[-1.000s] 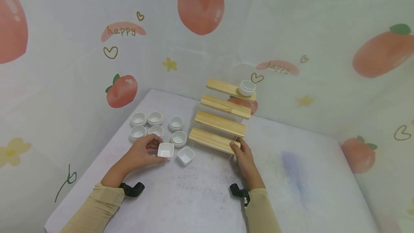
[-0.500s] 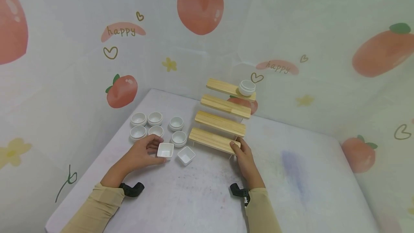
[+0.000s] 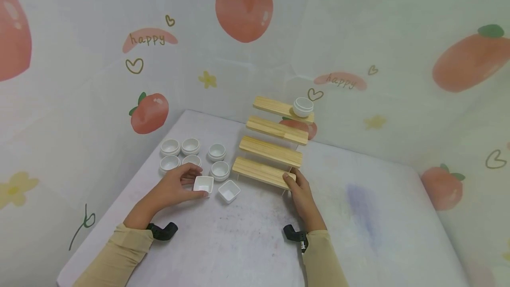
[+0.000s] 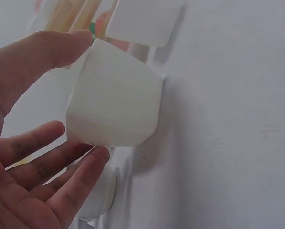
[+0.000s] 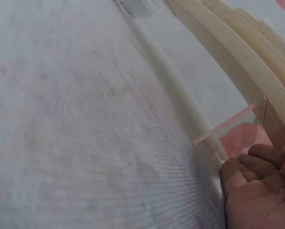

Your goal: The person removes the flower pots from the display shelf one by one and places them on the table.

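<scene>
My left hand [image 3: 177,186] holds a small white square bowl [image 4: 116,95], with the thumb at its rim and fingertips at the opposite side. That bowl sits low over the table, beside a second white square bowl [image 3: 229,191]. Farther right is a stepped wooden display stand [image 3: 271,152] with several pale planks on clear supports. My right hand [image 3: 301,196] grips the right end of its lowest plank [image 5: 247,67], thumb on top; the other fingers curl beneath, by the clear support [image 5: 233,121]. One white round bowl [image 3: 303,107] rests at the right of the top plank.
Several white round bowls [image 3: 170,146] stand in a group behind and left of my left hand, some close to its fingers. A patterned cloth backdrop [image 3: 255,65] rises directly behind the stand. The white table [image 3: 239,251] extends in front and to the right.
The left thumb shifts slightly along the near side of the square bowl, and the head view drifts a little. The right hand, the stand and the other bowls stay in place.
</scene>
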`<state>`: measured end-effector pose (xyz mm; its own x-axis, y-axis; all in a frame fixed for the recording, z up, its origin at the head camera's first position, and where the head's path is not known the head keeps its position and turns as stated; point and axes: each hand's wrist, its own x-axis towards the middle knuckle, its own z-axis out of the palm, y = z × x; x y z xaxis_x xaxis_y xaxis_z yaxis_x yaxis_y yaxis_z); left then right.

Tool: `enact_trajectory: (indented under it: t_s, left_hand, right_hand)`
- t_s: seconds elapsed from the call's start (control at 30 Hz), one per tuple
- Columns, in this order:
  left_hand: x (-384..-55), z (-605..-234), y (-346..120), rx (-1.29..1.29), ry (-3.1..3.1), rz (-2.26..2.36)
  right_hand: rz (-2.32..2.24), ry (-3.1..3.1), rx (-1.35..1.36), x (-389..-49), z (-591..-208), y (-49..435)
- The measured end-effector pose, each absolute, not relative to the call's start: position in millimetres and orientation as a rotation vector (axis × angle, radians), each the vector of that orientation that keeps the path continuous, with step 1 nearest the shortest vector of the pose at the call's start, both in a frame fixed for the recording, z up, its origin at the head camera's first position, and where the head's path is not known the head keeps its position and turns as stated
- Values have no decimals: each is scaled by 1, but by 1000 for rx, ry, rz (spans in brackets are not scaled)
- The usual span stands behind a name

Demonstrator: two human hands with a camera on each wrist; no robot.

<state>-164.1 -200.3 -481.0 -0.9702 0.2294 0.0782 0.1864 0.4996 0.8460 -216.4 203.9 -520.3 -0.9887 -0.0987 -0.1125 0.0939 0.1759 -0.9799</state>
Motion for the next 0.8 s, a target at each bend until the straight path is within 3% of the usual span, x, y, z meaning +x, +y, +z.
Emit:
enact_trajectory:
  t_s: [0.8]
  left_hand:
    - [-183, -452, -183, 468, 2729, 1465]
  right_hand:
    - [-1915, 2302, 32, -215, -518, 203]
